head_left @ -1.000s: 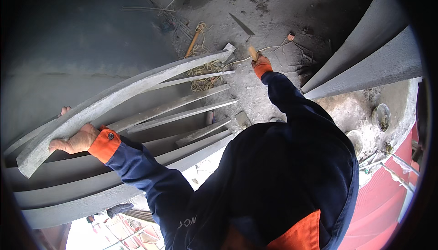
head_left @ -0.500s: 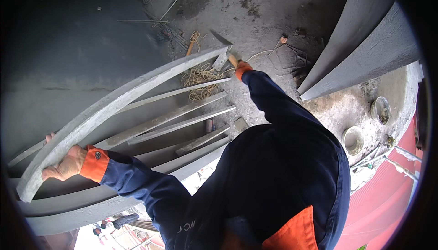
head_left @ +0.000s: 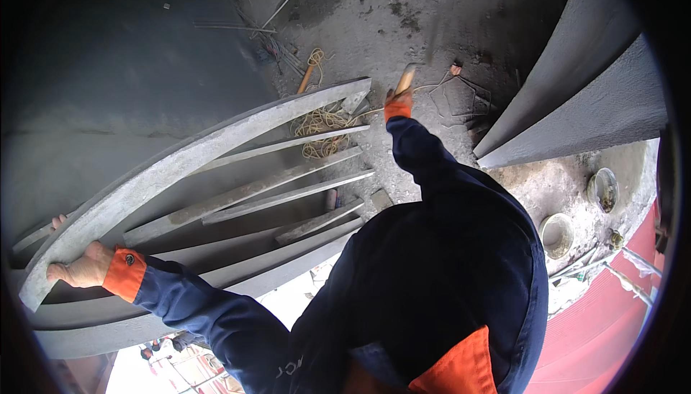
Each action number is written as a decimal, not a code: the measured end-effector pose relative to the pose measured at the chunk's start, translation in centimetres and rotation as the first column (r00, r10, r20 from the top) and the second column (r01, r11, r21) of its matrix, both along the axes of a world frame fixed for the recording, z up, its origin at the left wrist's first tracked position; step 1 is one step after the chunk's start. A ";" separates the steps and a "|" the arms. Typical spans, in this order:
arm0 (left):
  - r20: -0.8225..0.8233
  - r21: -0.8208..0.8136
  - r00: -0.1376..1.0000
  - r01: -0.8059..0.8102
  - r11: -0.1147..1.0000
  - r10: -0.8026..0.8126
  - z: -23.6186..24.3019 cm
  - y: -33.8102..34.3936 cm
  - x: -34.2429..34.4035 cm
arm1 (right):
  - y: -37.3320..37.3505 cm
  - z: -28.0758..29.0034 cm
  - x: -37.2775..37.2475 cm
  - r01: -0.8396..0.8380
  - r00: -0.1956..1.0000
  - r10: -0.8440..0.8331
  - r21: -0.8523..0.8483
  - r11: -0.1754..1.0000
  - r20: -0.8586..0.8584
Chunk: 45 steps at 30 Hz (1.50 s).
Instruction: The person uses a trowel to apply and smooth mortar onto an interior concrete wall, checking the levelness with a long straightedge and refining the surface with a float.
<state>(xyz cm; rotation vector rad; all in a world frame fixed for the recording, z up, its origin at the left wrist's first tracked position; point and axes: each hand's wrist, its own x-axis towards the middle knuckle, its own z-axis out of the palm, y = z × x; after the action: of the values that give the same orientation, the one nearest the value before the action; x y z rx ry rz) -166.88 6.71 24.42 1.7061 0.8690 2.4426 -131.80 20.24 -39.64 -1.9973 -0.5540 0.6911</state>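
Observation:
My left hand (head_left: 80, 267) grips a long grey, dusty plank (head_left: 165, 171) close to its near-left end, with fingertips showing over the far edge. The plank leans upward in the view, and its far end (head_left: 363, 86) lies close to my right hand (head_left: 398, 97). That hand is closed round a wooden-handled tool (head_left: 406, 79). Its blade is a faint blur against the floor, and the tool is apart from the plank. Below the plank, several narrower boards (head_left: 245, 189) lie roughly side by side.
Tangled yellowish rope (head_left: 322, 122) lies behind the boards. Bent metal rods (head_left: 464, 102) sit on the rough floor beyond my right hand. Large grey curved panels (head_left: 576, 106) rise at the right. Two buckets (head_left: 556, 236) stand at the lower right. People are far below left.
My right hand has swung the tool up and right, away from the plank's far end. The left hand and the plank's near end have shifted slightly left.

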 end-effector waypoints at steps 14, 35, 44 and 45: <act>0.017 -0.268 0.964 -0.250 0.931 0.264 -0.5 6.4 -0.6 | -6.5 -7.0 1.1 -0.461 0.887 0.460 0.083 0.883 0.034; 0.035 -0.353 0.996 -0.066 0.933 0.084 -2.7 7.5 4.4 | -7.2 -6.6 -1.1 -0.235 0.969 0.244 0.166 0.958 -0.040; 0.106 -0.212 0.994 0.019 0.977 0.004 -2.5 6.6 3.6 | -8.3 -7.9 -0.4 -0.556 0.798 0.595 -0.269 0.786 0.090; 0.104 -0.202 0.994 -0.007 0.979 0.028 -2.4 6.8 2.7 | -6.5 -8.2 0.3 -0.478 0.870 0.486 -0.100 0.873 0.085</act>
<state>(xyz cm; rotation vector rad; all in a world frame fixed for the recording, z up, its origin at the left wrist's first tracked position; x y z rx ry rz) -164.14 13.55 22.03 1.4920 1.0797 2.3383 -131.47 13.72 -47.87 -1.9871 -1.1342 0.9179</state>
